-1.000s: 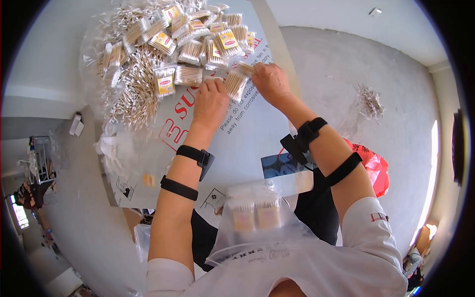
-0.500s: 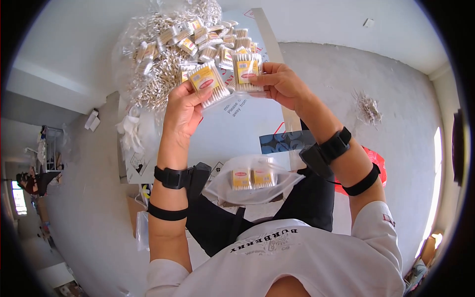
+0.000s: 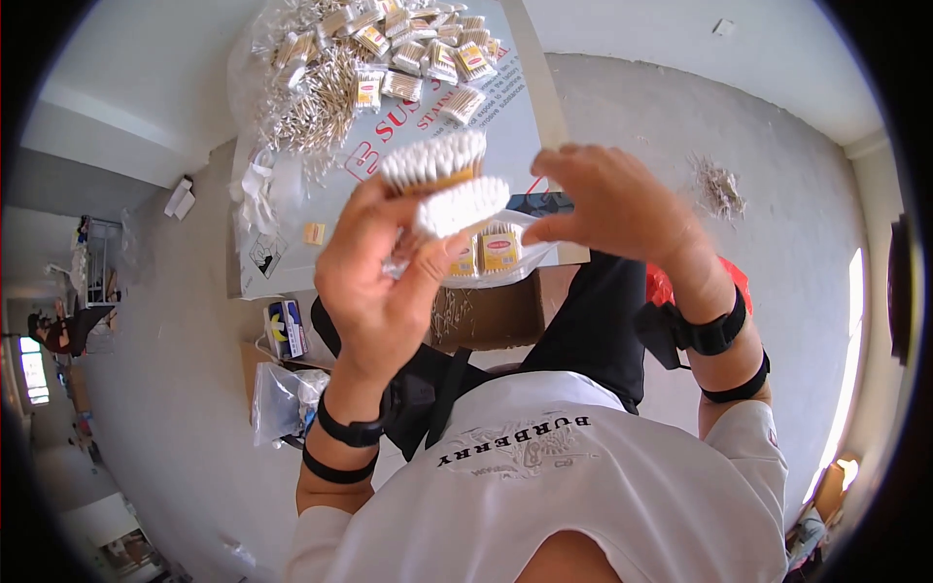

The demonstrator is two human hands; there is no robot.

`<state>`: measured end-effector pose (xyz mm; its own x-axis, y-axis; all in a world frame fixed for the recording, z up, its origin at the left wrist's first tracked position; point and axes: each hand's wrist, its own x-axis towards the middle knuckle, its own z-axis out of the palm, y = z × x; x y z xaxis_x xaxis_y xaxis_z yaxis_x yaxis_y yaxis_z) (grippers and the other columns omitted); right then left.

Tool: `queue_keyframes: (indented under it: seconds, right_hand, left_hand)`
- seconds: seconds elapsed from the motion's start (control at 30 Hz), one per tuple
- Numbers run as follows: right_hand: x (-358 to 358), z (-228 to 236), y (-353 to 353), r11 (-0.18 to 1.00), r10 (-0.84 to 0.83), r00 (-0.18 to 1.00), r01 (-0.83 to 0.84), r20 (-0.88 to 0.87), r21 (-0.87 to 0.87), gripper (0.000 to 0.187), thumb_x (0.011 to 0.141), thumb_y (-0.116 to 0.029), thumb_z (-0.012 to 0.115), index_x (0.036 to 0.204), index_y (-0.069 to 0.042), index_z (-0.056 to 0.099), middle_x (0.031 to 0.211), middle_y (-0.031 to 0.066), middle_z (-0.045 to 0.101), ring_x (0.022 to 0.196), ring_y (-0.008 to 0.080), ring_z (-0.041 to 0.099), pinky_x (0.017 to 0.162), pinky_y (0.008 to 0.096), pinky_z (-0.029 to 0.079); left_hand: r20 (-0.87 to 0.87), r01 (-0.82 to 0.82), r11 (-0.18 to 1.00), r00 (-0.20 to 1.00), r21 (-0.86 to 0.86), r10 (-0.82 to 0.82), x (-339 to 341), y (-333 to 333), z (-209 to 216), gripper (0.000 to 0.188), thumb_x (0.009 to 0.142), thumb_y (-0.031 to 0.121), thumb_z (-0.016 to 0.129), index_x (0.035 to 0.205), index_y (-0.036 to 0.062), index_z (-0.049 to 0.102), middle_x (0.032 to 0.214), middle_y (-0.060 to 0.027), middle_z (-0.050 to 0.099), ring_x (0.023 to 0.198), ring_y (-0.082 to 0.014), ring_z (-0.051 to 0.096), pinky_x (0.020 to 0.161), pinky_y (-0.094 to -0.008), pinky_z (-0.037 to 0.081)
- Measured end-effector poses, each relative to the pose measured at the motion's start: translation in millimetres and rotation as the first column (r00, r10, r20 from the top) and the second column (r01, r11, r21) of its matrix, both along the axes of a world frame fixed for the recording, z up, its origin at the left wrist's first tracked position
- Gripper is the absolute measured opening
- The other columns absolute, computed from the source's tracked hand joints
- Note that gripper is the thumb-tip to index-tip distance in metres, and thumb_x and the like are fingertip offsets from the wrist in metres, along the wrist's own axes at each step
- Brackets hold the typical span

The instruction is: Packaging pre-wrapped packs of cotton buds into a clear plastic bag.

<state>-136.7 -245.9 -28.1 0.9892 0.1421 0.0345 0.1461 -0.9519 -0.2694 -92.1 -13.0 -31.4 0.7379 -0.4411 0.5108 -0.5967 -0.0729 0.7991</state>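
My left hand [image 3: 374,267] grips two packs of cotton swabs, one [image 3: 432,160] behind the other [image 3: 462,207], with their white tips turned up. My right hand [image 3: 627,204], slightly blurred, is empty with thumb and fingers apart, just right of a clear plastic bag [image 3: 533,257]. Inside that bag lie two more swab packs [image 3: 500,250] with yellow labels, partly hidden by my left hand. Farther off on the table [image 3: 539,97], a heap of small swab packs [image 3: 442,60] lies beside many loose swabs [image 3: 316,107].
Below the table's near edge is an open cardboard box [image 3: 501,316] with loose swabs inside. A small printed box [image 3: 286,328] and a clear plastic bag [image 3: 277,403] sit left of my legs. Scattered swabs [image 3: 717,189] lie on the floor at right.
Both packs are now together in my left hand, tips upward; my right hand has let go of its pack. Both hands have come nearer to me, and the bag sits closer to them.
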Motion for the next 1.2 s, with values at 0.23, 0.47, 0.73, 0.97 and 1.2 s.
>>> queue_keyframes:
  seconds: [0.23,0.47,0.73,0.97,1.2]
  right_hand:
    - [-5,-34,18,0.957,-0.130,0.988,0.101,0.088,0.272,0.013,0.084,-0.009,0.059,0.076,0.001,0.055,0.065,0.0223,0.057,0.066,0.0439,0.058,0.060,0.0481,0.047]
    - [0,-47,32,0.768,0.025,0.999,-0.033,0.022,0.639,0.006,0.080,-0.002,0.059,0.079,0.003,0.055,0.068,0.0186,0.063,0.065,0.0358,0.065,0.061,0.0391,0.051]
    - [-14,-96,-3,0.688,0.203,0.978,-0.108,-0.047,0.718,0.075,0.071,-0.012,0.077,0.139,-0.007,0.045,0.136,0.0115,0.051,0.128,0.0266,0.046,0.104,0.0422,0.037]
    - [-15,-138,32,0.834,0.042,0.998,-0.056,0.038,0.549,0.094,0.062,-0.008,0.080,0.145,-0.007,0.035,0.137,0.0136,0.050,0.131,0.0353,0.042,0.108,0.0475,0.034]
    - [-17,-138,36,0.754,-0.019,0.997,-0.036,0.076,0.656,0.089,0.058,-0.001,0.081,0.138,-0.006,0.044,0.133,0.0147,0.053,0.124,0.0368,0.047,0.107,0.0426,0.041]
  left_hand:
    - [0.094,0.042,0.929,0.992,0.369,-0.082,-19,0,-28,0.024,0.078,0.002,0.072,0.099,-0.0054,0.064,0.103,-0.0188,0.062,0.082,-0.0260,0.062,0.072,-0.0303,0.050]
    - [-0.533,0.321,0.852,0.844,0.414,-0.059,13,-14,-61,0.020,0.086,0.011,0.070,0.093,-0.0061,0.062,0.074,-0.0044,0.061,0.071,-0.0080,0.050,0.064,-0.0283,0.045]
    - [-0.906,0.218,0.974,0.422,0.067,-0.032,16,-25,-88,0.026,0.096,0.016,0.059,0.100,-0.0091,0.064,0.092,-0.0069,0.067,0.083,-0.0109,0.061,0.075,-0.0268,0.050]
    - [-0.663,0.255,0.844,0.733,0.472,0.149,23,-6,-94,0.030,0.100,0.021,0.054,0.094,-0.0079,0.062,0.080,-0.0059,0.064,0.073,-0.0108,0.057,0.066,-0.0298,0.047]
    - [-0.413,0.018,0.831,0.874,0.556,0.257,14,-2,-106,0.035,0.097,0.024,0.054,0.081,-0.0074,0.054,0.078,-0.0258,0.060,0.071,-0.0416,0.059,0.065,-0.0456,0.048]
